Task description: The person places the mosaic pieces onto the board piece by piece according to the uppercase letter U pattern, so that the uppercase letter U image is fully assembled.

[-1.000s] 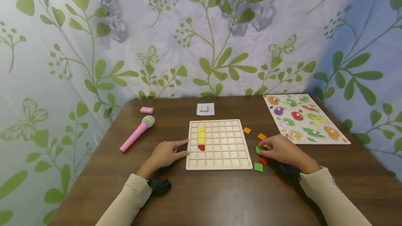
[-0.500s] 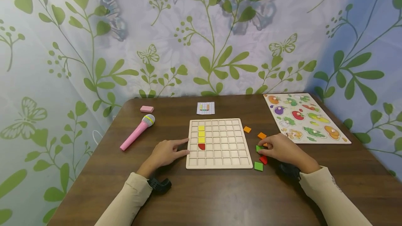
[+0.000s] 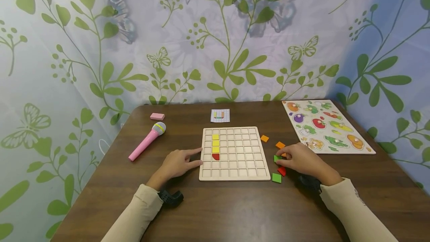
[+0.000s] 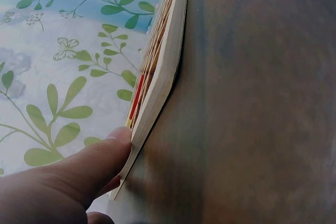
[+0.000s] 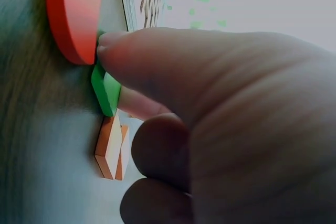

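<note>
A wooden grid board (image 3: 240, 152) lies on the table between the hands. Yellow square tiles (image 3: 215, 143) form a column in it, with a red quarter-round tile (image 3: 215, 157) directly below. My left hand (image 3: 176, 164) touches the board's left edge with thumb and forefinger extended. To the board's right, my right hand (image 3: 304, 161) pinches a green tile (image 5: 106, 90) between thumb and forefinger, low at the table; the fingers partly cover it. Close to those fingertips lie another red quarter-round tile (image 5: 79, 17) and orange tiles (image 5: 108, 148). A second green tile (image 3: 277, 178) lies nearer the front.
Two more orange tiles, one farther back (image 3: 264, 138), lie right of the board. Behind the board is a small pattern card (image 3: 220, 115). A pink toy microphone (image 3: 147, 143) and pink block (image 3: 157, 116) are at left. A vegetable puzzle board (image 3: 327, 127) occupies the back right.
</note>
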`<state>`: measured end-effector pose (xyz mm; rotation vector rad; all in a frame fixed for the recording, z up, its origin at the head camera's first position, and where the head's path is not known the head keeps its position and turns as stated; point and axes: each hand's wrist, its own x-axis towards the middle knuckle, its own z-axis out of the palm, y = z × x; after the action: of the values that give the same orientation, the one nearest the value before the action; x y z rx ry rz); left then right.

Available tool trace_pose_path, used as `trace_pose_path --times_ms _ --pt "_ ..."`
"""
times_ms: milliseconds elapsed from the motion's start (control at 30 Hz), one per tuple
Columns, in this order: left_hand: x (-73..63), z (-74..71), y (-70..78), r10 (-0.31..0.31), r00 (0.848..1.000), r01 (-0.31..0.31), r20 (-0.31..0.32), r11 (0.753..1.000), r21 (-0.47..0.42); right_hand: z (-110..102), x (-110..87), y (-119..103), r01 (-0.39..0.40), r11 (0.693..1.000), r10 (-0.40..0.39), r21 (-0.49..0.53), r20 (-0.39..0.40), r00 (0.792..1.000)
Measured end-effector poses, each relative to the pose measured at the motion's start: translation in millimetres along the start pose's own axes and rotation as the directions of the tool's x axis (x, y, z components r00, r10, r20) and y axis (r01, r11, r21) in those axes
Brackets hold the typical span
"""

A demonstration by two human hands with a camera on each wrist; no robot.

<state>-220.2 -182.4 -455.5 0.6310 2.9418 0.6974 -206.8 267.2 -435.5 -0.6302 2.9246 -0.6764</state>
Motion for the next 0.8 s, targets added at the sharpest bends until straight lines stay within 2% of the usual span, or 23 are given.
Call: trace_pose_path --times_ms 500,800 --pt "-0.2 -2.0 2.4 -0.001 1.0 0.001 0.0 1.0 0.005 2 0.7 -7 0.016 1.0 -0.016 -0.004 -0.035 0.999" --pt "0.4 0.2 0.2 -0.003 1.0 0.003 -0.004 1.0 0.009 9 3.2 -16 0.026 1.0 -0.026 -0.003 -0.021 0.999"
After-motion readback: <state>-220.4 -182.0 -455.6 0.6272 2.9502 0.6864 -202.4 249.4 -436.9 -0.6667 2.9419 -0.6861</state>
